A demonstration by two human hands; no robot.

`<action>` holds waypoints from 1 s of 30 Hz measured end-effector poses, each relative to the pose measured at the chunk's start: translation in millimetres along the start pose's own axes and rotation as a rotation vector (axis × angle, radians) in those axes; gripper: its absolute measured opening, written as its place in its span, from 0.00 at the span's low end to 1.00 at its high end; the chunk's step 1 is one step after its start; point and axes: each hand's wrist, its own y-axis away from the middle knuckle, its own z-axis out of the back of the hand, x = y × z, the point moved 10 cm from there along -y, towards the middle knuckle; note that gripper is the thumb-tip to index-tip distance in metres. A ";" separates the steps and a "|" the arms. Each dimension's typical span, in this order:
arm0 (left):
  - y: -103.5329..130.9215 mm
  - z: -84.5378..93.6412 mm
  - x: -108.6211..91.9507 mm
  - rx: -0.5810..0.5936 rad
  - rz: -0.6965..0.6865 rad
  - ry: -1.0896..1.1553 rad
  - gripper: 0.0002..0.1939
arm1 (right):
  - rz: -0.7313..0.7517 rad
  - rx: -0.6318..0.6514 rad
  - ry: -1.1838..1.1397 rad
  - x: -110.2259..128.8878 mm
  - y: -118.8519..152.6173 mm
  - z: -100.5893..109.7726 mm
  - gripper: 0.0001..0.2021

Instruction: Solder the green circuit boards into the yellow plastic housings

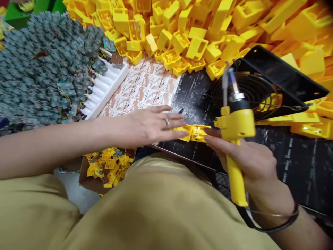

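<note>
Near the table's front edge lie two small yellow housings [199, 133], side by side and open side up. My left hand [158, 124], with a ring on one finger, reaches over from the left, fingers spread, its fingertips on the left housing. My right hand [249, 161] carries a yellow soldering iron [239, 125] with its metal tip pointing up and away. The thumb and a finger of that same hand touch the right side of the right housing. Parts of both housings are hidden under the fingers.
Yellow housings [196, 48] are heaped along the back. Many grey circuit modules [47, 66] lie at the left beside a white foam tray [108, 85]. A black fan [275, 76] stands at the back right. A box of yellow parts [82, 172] is below the table edge.
</note>
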 end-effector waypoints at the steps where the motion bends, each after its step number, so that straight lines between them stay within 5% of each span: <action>1: 4.0 7.3 15.6 -0.099 0.104 0.083 0.23 | 0.037 0.007 -0.011 1.9 -0.8 -3.2 0.20; 4: 16.7 20.7 63.2 -0.330 0.425 0.239 0.19 | 0.081 -0.003 -0.033 4.5 -7.5 -10.8 0.21; 6: 10.2 16.8 72.1 -0.342 0.489 0.267 0.18 | 0.062 -0.014 -0.064 3.1 -11.8 -15.9 0.22; 12: -30.9 -3.0 43.3 -0.300 0.438 0.127 0.18 | 0.007 -0.029 -0.139 -2.3 -10.7 -28.5 0.24; 16: -32.1 -11.7 38.4 -0.358 0.357 0.200 0.09 | -0.003 -0.005 -0.123 0.5 -12.5 -35.2 0.22; 20: -13.4 4.7 60.6 -0.483 0.301 0.424 0.09 | 0.042 -0.021 -0.102 10.8 -21.1 -40.6 0.20; 23: -0.8 27.2 71.3 -0.536 0.321 0.390 0.09 | 0.048 -0.052 -0.067 14.5 -27.1 -41.2 0.19; 26: -5.1 31.2 48.6 -0.445 0.218 0.151 0.11 | 0.032 -0.116 -0.052 17.3 -27.5 -25.3 0.18; 30: -15.9 -1.7 22.3 -0.245 0.163 -0.034 0.17 | -0.003 -0.122 -0.052 22.8 -14.6 18.2 0.10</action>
